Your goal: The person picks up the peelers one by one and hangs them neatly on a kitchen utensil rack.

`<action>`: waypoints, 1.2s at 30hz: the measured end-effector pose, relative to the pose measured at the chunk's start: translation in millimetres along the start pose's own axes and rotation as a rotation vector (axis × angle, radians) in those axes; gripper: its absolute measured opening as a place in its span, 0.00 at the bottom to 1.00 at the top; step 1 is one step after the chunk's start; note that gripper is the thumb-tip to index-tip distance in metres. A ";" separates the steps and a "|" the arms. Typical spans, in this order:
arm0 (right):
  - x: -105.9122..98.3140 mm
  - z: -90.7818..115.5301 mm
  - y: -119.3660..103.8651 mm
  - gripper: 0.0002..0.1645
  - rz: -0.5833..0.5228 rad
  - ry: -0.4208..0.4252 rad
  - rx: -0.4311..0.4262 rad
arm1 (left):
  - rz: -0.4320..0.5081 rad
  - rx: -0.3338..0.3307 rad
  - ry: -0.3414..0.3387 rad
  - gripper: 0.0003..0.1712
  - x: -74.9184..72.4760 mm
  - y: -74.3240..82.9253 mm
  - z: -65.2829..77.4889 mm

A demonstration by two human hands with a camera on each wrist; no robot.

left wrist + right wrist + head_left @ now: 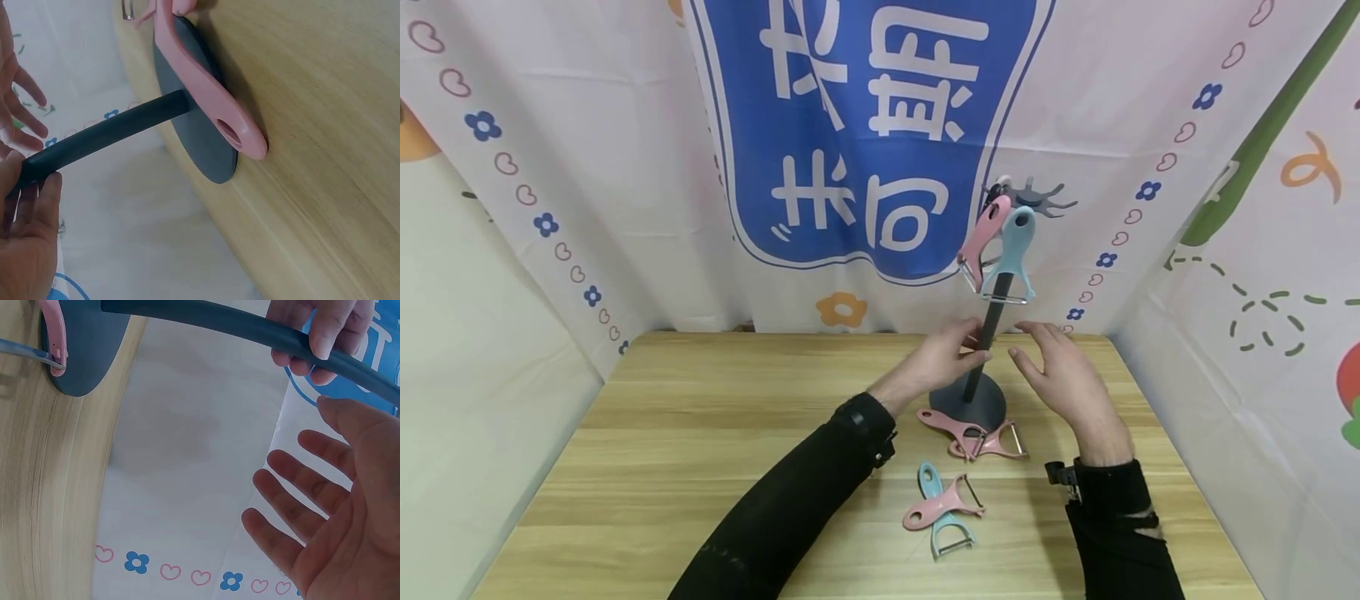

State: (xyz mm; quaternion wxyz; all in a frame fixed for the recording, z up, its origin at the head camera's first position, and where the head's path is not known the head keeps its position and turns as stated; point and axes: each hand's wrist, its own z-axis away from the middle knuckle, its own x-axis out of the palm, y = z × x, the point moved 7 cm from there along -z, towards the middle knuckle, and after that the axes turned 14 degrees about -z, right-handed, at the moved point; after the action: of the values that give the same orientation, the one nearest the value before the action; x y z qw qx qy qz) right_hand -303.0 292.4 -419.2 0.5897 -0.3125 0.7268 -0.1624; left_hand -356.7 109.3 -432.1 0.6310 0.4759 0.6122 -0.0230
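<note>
Dark grey, the stand point(991, 323) had its pole point(106, 136) gripped by the left hand point(949, 358), between thumb and fingers; the right hand point(1063, 375) spread wide just beside it, palm inward. Both sleeved arms point(790, 492) reached forward. On the wooden table point(722, 433), the stand's long axis rose from its base point(947, 404), slanting rightward in the head view.

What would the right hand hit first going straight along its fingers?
Probably the dark pole, next in line from the right hand in the head view. Depth is unclear, so it could miss and meet the backdrop.
</note>
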 end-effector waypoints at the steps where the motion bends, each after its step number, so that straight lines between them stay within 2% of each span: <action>1: 0.3 0.0 0.4 0.33 -0.001 -0.001 -0.001 | -0.009 -0.004 -0.004 0.17 0.6 0.1 -0.1; 10: 1.3 -0.8 0.5 0.32 -0.014 0.001 -0.016 | -0.049 -0.008 0.009 0.15 -1.2 2.6 1.9; 17: 1.6 -1.5 0.2 0.32 -0.025 -0.012 -0.010 | -0.041 -0.054 0.060 0.16 -5.4 -6.2 3.9; 24: 1.2 -1.6 -1.1 0.32 -0.031 -0.017 -0.006 | -0.003 -0.049 0.135 0.19 -19.1 -14.9 6.7; 30: 3.4 -0.7 1.2 0.32 -0.040 -0.032 0.004 | 0.042 -0.085 0.170 0.21 -32.0 -25.4 15.3; 36: 5.7 -1.4 0.5 0.32 -0.041 -0.039 -0.009 | -0.020 -0.125 0.229 0.18 -47.8 -39.1 30.1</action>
State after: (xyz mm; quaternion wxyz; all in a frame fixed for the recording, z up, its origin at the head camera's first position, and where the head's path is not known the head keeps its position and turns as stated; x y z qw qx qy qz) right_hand -305.1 288.8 -423.4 0.5990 -0.3332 0.7092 -0.1650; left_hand -369.9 42.5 -422.6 0.5852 0.4291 0.6851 0.0636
